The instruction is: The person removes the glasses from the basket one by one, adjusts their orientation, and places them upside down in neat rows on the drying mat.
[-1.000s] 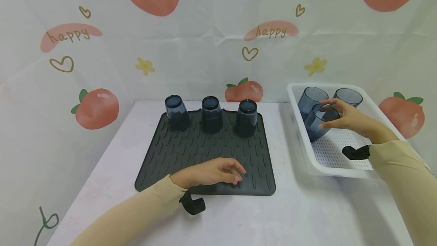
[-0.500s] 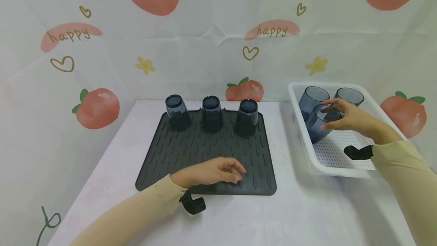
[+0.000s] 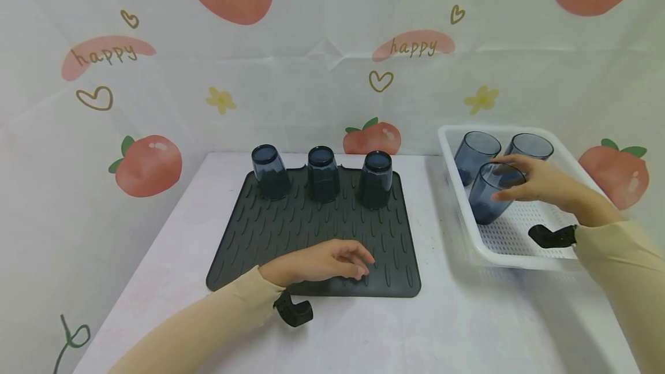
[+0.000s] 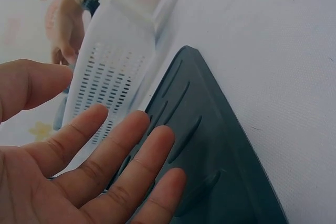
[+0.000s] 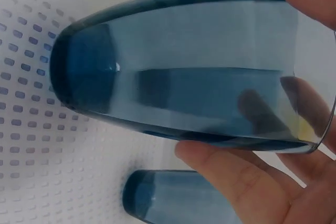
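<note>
My right hand (image 3: 550, 186) grips a clear blue drinking glass (image 3: 484, 201) inside the white basket (image 3: 519, 261), thumb on one side and fingers on the other. In the right wrist view this held glass (image 5: 194, 72) fills much of the picture, with its base toward the perforated basket wall. Two more blue glasses stand mouth up behind it: one at the back left (image 3: 471, 157), one partly hidden by my hand (image 3: 531, 146). Over the front of the dark ribbed drying mat (image 3: 291, 229) hovers my left hand (image 3: 323, 260), holding nothing, fingers loosely bent.
Three blue glasses stand upside down in a row along the mat's back edge: a left one (image 3: 270, 175), a middle one (image 3: 322, 178) and a right one (image 3: 375, 183). A printed cloth (image 3: 291, 91) hangs behind the white table (image 3: 441, 328).
The held glass has shifted slightly toward me and to the right, away from the back left glass, with my right hand. The left hand stays in place.
</note>
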